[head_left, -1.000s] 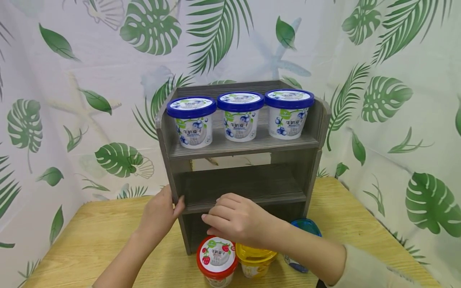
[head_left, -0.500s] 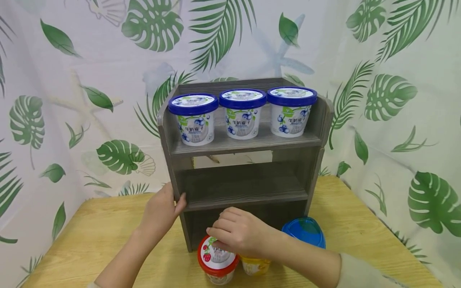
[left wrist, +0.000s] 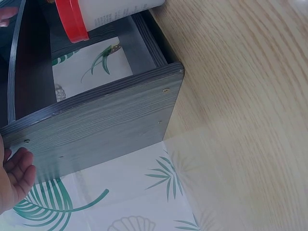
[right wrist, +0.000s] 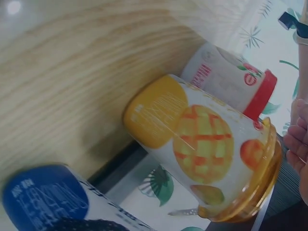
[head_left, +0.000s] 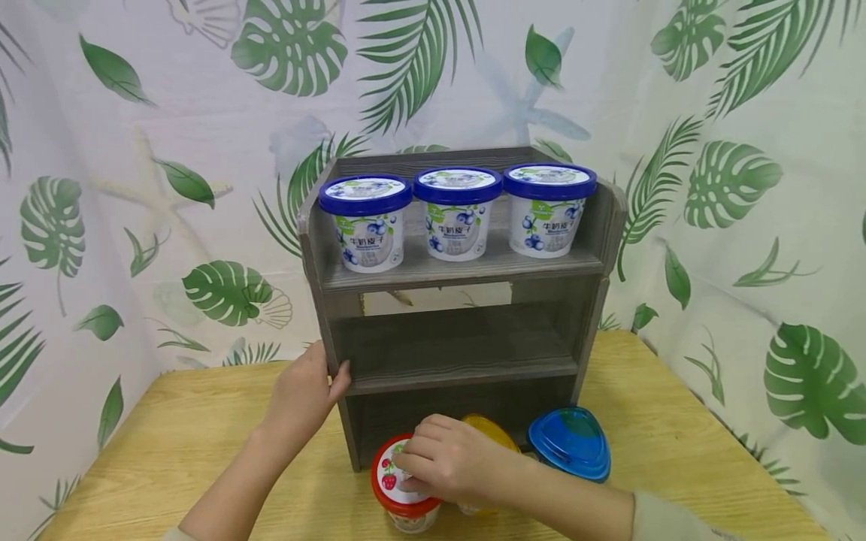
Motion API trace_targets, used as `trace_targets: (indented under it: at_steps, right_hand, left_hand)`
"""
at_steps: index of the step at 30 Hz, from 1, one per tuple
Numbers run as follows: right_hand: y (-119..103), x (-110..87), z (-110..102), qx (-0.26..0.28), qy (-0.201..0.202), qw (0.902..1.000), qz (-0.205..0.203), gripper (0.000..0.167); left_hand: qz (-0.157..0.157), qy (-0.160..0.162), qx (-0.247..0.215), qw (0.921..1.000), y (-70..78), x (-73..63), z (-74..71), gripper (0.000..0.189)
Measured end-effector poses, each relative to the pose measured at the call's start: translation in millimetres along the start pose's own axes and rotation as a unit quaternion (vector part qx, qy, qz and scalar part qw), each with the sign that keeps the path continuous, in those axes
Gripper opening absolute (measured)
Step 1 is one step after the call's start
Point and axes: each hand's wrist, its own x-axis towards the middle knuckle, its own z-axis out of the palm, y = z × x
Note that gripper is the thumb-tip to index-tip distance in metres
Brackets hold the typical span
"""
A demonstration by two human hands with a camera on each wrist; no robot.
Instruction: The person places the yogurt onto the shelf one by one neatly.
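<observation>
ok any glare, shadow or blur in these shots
Head view: the grey wood-grain shelf darkens in its lower bays, and the rounded blue plastic lid shines; left wrist view: shelf interior dim, outer side lighter; right wrist view: round glare spot at top left, soft shadow on the pale wood table beside the yellow-and-white mango-print cup.

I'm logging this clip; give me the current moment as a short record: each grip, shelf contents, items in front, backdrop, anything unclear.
left grip: holds the left side panel of the grey shelf unit
right grip: over the lid of the red-lidded tub
top shelf: three blue-lidded blueberry tubs, upright in a row
in front, left to right: red-lidded tub, yellow-lidded container, blue-lidded container
backdrop: leaf-print sheet
unclear: whether the right grip has closed on the tub
</observation>
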Motion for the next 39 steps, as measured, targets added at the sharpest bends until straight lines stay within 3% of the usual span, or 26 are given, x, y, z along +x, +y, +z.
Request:
trace_targets:
  at_steps: [16, 30, 39]
  right_hand:
    - [-11, -12.3, 14, 0.002, 0.009, 0.9999, -0.014, 0.018]
    - [-15, -18.7, 14, 0.02, -0.036, 0.999, -0.017, 0.019]
    - [-19, -22.6, 18, -0.014, -0.04, 0.9985, -0.034, 0.018]
  left_hand:
    - [-0.019, -0.019, 0.0, 0.9996, 2.5, -0.9, -0.4, 0.026]
    - [-0.019, -0.015, 0.0, 0.9997, 2.8, 0.9, -1.1, 0.026]
    - [-0.034, -0.016, 0.006, 0.9993, 3.6, 2.0, -1.7, 0.024]
